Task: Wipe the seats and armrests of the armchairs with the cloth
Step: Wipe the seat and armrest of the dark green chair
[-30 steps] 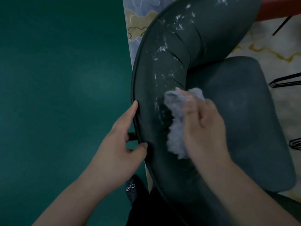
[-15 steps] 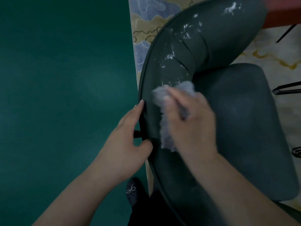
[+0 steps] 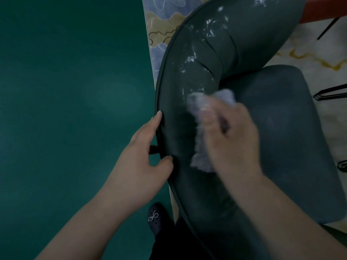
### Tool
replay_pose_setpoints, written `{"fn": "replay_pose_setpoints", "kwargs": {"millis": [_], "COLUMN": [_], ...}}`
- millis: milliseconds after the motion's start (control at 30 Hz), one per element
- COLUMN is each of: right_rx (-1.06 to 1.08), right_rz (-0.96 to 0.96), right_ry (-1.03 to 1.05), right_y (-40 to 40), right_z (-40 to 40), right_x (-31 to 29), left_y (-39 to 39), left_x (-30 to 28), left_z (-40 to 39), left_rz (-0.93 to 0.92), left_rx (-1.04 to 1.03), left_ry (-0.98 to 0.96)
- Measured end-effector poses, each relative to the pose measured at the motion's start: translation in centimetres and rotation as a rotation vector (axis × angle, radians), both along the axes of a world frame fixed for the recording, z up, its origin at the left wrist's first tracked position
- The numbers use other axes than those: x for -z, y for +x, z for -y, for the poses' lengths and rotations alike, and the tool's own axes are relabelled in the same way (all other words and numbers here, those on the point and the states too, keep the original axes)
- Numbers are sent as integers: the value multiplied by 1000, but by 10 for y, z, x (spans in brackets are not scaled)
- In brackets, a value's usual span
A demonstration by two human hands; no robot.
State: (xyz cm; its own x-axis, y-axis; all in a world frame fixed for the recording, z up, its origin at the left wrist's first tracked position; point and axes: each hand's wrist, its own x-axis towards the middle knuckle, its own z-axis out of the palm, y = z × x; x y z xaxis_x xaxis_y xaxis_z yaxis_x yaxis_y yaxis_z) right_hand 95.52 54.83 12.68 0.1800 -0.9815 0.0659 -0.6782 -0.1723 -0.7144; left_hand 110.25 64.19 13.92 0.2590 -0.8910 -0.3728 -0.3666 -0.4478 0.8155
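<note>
Right hand (image 3: 231, 136) gripped crumpled grey cloth (image 3: 201, 128) on dark curved padded armrest (image 3: 191, 59); left hand (image 3: 142, 158) pinched its rim. Best: press firmly, working toward far white smears (image 3: 210, 29).

Right hand (image 3: 232, 139) presses cloth (image 3: 201, 128) on armchair (image 3: 187, 76); left hand (image 3: 139, 158) grips rim.

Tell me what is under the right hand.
A pale cloth, gripped by the right hand against the armchair's curved armrest. Whether white marks remain beneath the cloth is hidden.
</note>
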Motion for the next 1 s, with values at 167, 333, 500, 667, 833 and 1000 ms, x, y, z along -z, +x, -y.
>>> {"fn": "replay_pose_setpoints", "kwargs": {"millis": [167,333,500,667,833,1000], "right_rx": [-171,-93,-125,-46,-30,-93], "right_rz": [-42,28,-35,-89,95,71], "right_ry": [-96,65,-7,-37,29,32], "right_y": [16,-16,-10,-14,-14,-10], "right_z": [-13,0,2,2,-1,-8], "right_x": [3,12,10,13,16,15], "left_y": [5,8,3,0,-4,-8], "left_x": [-3,-5,-2,-2,1,1], "left_z": [12,19,19,17,20,20], "left_rz": [33,8,42,35,39,63], "left_rx": [-55,-49,-73,-94,-112,-142], "left_ry": [0,11,-9,-16,-30,-47]}}
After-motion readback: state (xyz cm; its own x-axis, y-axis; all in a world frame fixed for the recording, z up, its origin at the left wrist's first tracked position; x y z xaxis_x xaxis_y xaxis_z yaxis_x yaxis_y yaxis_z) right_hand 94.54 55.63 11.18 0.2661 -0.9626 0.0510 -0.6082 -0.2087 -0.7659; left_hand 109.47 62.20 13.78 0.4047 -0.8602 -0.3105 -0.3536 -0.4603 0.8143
